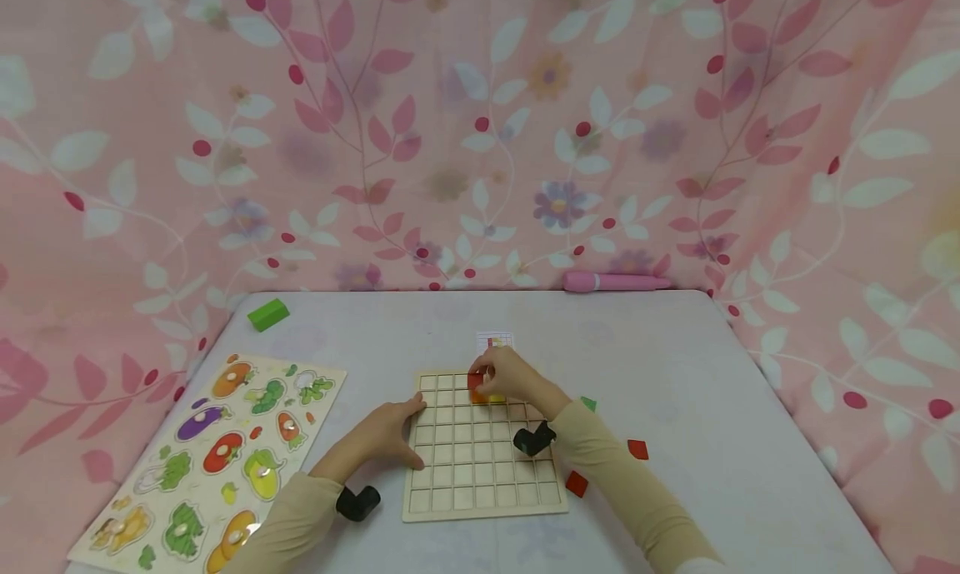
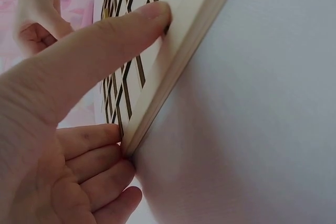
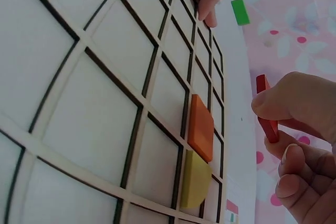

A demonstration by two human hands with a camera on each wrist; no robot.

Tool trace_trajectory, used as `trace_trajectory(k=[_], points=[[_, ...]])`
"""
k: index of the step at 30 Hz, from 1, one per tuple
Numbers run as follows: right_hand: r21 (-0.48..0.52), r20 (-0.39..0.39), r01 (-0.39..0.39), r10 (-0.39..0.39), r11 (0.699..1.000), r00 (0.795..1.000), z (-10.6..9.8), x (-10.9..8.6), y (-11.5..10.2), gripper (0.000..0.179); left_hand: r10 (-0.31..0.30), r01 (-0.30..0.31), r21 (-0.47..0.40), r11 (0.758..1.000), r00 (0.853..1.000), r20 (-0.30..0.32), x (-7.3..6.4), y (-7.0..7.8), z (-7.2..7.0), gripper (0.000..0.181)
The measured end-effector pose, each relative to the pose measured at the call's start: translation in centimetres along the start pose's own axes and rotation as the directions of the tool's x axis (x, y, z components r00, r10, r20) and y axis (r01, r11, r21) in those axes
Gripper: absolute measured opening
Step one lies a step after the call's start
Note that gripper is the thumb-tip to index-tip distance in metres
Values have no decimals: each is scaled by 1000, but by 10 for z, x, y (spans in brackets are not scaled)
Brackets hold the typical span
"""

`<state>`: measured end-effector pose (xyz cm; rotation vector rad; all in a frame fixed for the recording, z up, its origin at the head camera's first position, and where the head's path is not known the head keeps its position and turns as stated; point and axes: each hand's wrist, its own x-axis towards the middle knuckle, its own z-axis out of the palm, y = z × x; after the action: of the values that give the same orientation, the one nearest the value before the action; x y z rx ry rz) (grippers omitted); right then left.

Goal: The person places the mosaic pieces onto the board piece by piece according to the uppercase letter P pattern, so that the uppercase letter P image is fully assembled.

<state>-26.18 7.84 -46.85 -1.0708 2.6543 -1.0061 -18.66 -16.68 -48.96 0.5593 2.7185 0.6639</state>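
A pale wooden grid board point(image 1: 442, 478) lies on the table between the hands. My right hand point(image 1: 513, 374) pinches a red tile point(image 3: 269, 129) between thumb and fingers, held over the board's far rows. Below it, an orange tile point(image 3: 201, 129) and a yellow tile point(image 3: 194, 182) sit side by side in the grid. At the board's left edge is my left hand point(image 1: 382, 432), thumb and fingers spread. In the left wrist view its thumb rests on the frame, while the fingers touch the rim.
Right of the board lie two loose red tiles point(image 1: 637, 449) and a green tile point(image 1: 588, 404). A small printed card point(image 1: 495, 339) is behind it. To the left are a vegetable puzzle board point(image 1: 300, 457) and a green block point(image 1: 267, 315). A pink pen-like stick point(image 1: 622, 282) lies along the back edge.
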Motion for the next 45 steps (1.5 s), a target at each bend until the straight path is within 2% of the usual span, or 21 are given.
trace_trajectory(k=[8, 13, 29, 45], points=[[-27, 37, -5, 6, 1000, 999, 17, 3, 4, 22, -8, 8, -11, 1000, 1000, 12, -1, 1, 2, 101], [-67, 39, 5, -2, 998, 999, 22, 4, 6, 22, 12, -12, -5, 1000, 1000, 3, 0, 0, 1, 100], [-128, 105, 0, 13, 992, 994, 26, 13, 3, 21, 6, -6, 18, 1000, 1000, -20, 3, 2, -4, 101], [-155, 152, 1, 22, 988, 988, 29, 16, 2, 24, 22, -22, 4, 1000, 1000, -6, 1, 2, -3, 98]])
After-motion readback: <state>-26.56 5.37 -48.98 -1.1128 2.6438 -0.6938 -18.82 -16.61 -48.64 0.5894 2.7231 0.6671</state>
